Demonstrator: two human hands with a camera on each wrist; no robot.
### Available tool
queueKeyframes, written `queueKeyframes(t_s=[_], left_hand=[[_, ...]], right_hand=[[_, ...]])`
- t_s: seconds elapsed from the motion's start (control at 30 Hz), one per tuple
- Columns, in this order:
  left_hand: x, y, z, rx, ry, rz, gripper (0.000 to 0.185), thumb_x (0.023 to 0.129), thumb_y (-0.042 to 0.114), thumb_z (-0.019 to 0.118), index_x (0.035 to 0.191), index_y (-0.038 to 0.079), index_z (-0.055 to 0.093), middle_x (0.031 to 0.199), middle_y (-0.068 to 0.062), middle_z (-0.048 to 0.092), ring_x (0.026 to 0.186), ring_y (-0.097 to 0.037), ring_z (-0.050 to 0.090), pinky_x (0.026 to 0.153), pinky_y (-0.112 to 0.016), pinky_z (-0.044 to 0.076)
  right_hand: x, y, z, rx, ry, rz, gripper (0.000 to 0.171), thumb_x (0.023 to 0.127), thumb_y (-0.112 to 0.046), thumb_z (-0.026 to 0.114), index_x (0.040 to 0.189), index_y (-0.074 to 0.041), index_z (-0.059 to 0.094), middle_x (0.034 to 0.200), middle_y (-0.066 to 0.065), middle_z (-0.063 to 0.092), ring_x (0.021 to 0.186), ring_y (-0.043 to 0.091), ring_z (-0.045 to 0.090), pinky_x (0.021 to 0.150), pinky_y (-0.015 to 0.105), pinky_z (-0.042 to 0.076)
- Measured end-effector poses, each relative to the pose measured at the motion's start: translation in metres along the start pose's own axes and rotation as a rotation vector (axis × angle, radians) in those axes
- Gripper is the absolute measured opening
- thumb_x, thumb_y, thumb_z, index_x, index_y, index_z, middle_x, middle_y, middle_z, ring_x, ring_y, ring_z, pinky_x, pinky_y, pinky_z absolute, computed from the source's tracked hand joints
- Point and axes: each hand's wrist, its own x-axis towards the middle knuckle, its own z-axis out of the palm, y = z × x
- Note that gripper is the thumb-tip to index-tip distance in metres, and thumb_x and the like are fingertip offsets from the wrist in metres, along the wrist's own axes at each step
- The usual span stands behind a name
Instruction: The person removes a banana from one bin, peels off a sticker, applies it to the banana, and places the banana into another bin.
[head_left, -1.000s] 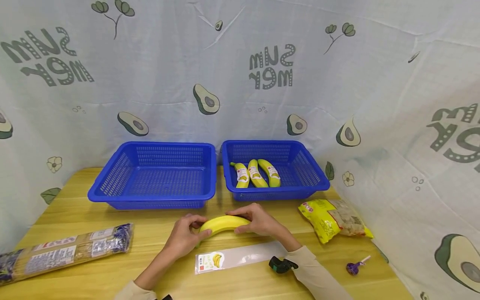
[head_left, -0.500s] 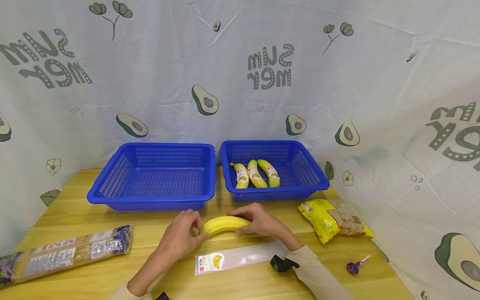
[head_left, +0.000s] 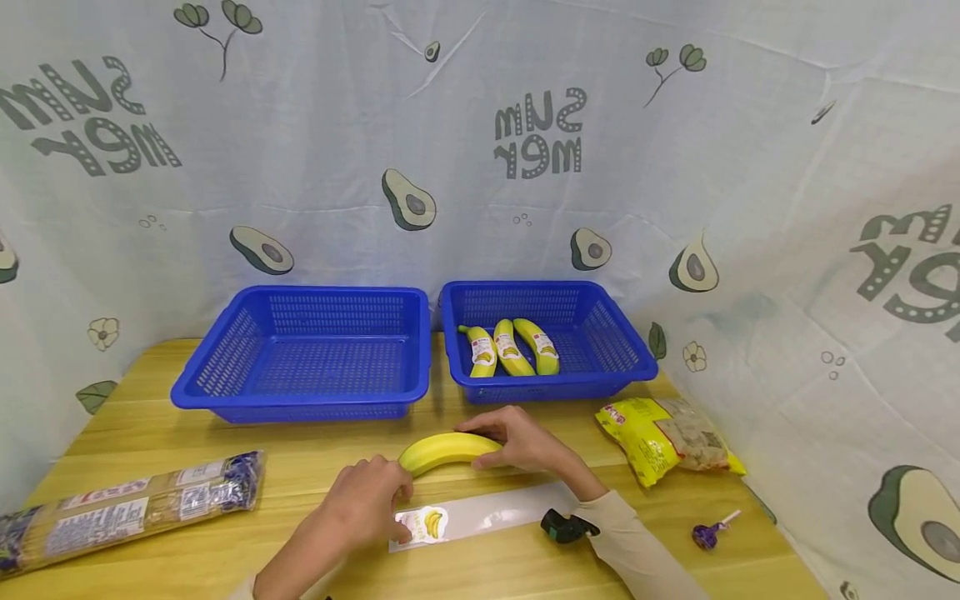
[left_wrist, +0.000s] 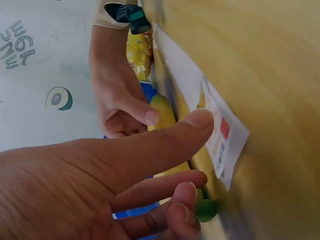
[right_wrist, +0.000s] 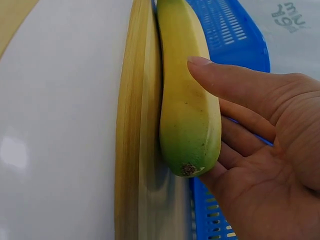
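Note:
A yellow banana (head_left: 448, 448) lies on the wooden table, and my right hand (head_left: 521, 442) holds its right end between thumb and fingers. The right wrist view shows the thumb on the banana (right_wrist: 185, 100) near its greenish blunt end. My left hand (head_left: 360, 504) is off the banana, at the left end of a clear strip (head_left: 510, 510) bearing a banana-picture sticker (head_left: 433, 523). In the left wrist view, the left thumb reaches over the edge of the sticker (left_wrist: 220, 137); its fingers are loosely bent near the banana's green stem (left_wrist: 205, 210). Whether the thumb touches the sticker is unclear.
Behind stand two blue baskets: the left basket (head_left: 300, 408) holds nothing visible, the right basket (head_left: 570, 388) holds three labelled bananas (head_left: 513, 348). A long noodle packet (head_left: 127, 512) lies at left. On the right are a yellow snack bag (head_left: 667, 437) and a purple lollipop (head_left: 708, 533).
My left hand has let go of the banana's left end and moved down toward me, to the sticker end of the strip. The right hand stays on the banana.

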Motion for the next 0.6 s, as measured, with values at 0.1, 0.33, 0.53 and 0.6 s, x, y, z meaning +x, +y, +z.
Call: queueKeyframes(t_s=[0.1, 0.33, 0.53, 0.6], left_hand=[[-0.0004, 0.0004, 0.0034, 0.023, -0.003, -0.026, 0.042, 0.058, 0.015, 0.106, 0.082, 0.011, 0.072, 0.074, 0.003, 0.053, 0.069, -0.018, 0.048, 0.062, -0.041, 0.047], [-0.0006, -0.0012, 0.0061, 0.002, -0.013, -0.047, 0.043, 0.057, 0.013, 0.106, 0.073, 0.016, 0.066, 0.074, 0.004, 0.053, 0.07, -0.018, 0.049, 0.062, -0.039, 0.047], [0.0006, -0.0057, 0.0053, -0.103, -0.049, -0.056, 0.041, 0.059, 0.009, 0.105, 0.07, 0.019, 0.066, 0.071, 0.006, 0.055, 0.07, -0.015, 0.051, 0.062, -0.036, 0.046], [0.0005, -0.0073, 0.0045, -0.14, -0.064, -0.042, 0.041, 0.061, 0.009, 0.104, 0.07, 0.019, 0.066, 0.07, 0.007, 0.055, 0.069, -0.013, 0.051, 0.061, -0.033, 0.044]], right_hand=[[0.0006, -0.0006, -0.0001, 0.012, -0.002, -0.009, 0.049, 0.089, 0.004, 0.086, 0.134, 0.012, 0.068, 0.135, 0.025, 0.071, 0.129, 0.037, 0.067, 0.111, 0.033, 0.054], [0.0002, -0.0015, -0.0006, 0.008, -0.011, 0.008, 0.049, 0.09, 0.002, 0.086, 0.135, 0.011, 0.068, 0.136, 0.024, 0.071, 0.13, 0.036, 0.067, 0.11, 0.03, 0.054], [-0.0009, -0.0035, -0.0019, 0.019, -0.009, 0.009, 0.048, 0.09, 0.003, 0.085, 0.134, 0.012, 0.067, 0.135, 0.025, 0.07, 0.129, 0.038, 0.067, 0.11, 0.033, 0.054], [-0.0016, -0.0053, -0.0032, 0.032, -0.008, 0.013, 0.048, 0.091, 0.003, 0.084, 0.135, 0.014, 0.066, 0.135, 0.027, 0.07, 0.13, 0.04, 0.066, 0.11, 0.035, 0.055]])
